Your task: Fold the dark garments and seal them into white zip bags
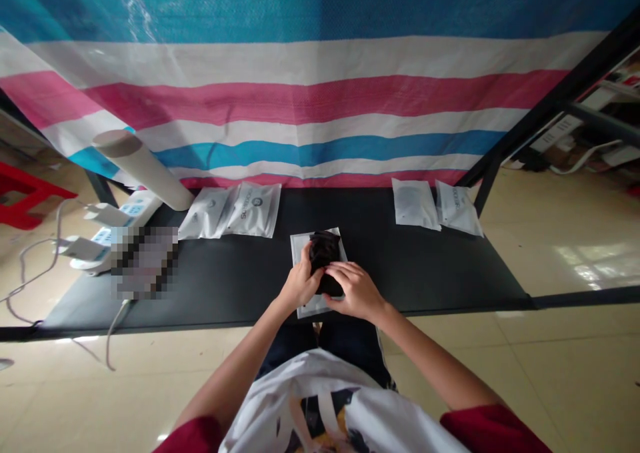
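Note:
A dark, crumpled cloth item [324, 249] lies on a flat white plastic pouch [299, 247] near the front edge of the black table [240, 279]. My left hand [300, 285] grips the left side of the dark item with curled fingers. My right hand [356, 289] presses on its lower right part, fingers bent over it. Both hands sit close together above the pouch.
Two white pouches [234, 211] lie at the back left, two more [436, 206] at the back right. A cardboard tube [143, 166], a power strip with plugs [107, 229] and cables sit at the left end. A striped tarp [320, 99] hangs behind. A bag rests on my lap [325, 406].

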`<action>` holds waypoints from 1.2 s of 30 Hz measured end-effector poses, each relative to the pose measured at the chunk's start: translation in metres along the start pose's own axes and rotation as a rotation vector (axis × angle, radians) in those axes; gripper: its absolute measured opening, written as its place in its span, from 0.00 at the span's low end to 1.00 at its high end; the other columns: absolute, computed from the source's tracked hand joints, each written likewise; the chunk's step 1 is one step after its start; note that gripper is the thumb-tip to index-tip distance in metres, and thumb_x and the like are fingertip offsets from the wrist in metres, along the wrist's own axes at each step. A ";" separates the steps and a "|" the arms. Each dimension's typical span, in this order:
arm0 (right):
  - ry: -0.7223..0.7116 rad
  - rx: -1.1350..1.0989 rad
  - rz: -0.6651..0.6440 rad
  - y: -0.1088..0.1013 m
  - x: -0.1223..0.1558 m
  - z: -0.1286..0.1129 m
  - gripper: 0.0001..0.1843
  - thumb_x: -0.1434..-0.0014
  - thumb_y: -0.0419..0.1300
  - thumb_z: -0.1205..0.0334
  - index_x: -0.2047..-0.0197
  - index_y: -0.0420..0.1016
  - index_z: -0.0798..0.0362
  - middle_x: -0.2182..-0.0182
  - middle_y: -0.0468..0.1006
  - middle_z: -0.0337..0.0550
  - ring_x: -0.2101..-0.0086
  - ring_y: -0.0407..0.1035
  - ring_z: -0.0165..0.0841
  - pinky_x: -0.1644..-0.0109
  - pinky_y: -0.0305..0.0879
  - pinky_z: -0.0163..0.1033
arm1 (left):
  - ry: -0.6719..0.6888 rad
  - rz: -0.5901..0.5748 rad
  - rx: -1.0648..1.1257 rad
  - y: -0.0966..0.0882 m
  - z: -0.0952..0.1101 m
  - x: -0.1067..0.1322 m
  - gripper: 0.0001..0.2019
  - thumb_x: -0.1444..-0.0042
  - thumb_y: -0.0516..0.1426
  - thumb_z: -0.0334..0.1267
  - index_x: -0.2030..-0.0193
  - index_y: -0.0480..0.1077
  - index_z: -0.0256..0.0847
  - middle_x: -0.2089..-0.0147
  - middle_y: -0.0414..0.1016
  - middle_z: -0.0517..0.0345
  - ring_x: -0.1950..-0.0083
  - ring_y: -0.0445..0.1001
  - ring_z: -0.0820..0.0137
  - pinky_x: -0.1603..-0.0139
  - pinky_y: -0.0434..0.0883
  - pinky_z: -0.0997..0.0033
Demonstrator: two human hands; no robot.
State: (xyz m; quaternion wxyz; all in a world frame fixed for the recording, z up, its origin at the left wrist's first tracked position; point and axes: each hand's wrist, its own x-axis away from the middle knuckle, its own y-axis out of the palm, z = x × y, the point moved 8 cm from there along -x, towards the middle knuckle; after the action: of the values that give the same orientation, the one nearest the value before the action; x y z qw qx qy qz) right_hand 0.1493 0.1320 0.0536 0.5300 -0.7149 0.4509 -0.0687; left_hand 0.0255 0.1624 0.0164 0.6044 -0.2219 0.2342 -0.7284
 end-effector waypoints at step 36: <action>0.594 -0.173 -0.563 0.041 -0.086 0.097 0.14 0.62 0.71 0.53 0.76 0.78 0.54 0.80 0.76 0.38 0.74 0.72 0.34 0.72 0.61 0.34 | 0.229 -0.037 -0.379 0.036 0.043 0.030 0.11 0.36 0.51 0.40 0.67 0.69 0.40 0.63 0.76 0.49 0.58 0.73 0.60 0.57 0.66 0.61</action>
State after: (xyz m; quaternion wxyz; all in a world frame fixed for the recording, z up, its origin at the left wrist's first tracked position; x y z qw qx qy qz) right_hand 0.1315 0.2605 0.0110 0.2756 -0.8013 0.3749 -0.3761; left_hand 0.0740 0.1236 0.0299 0.5079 -0.2515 0.4299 -0.7028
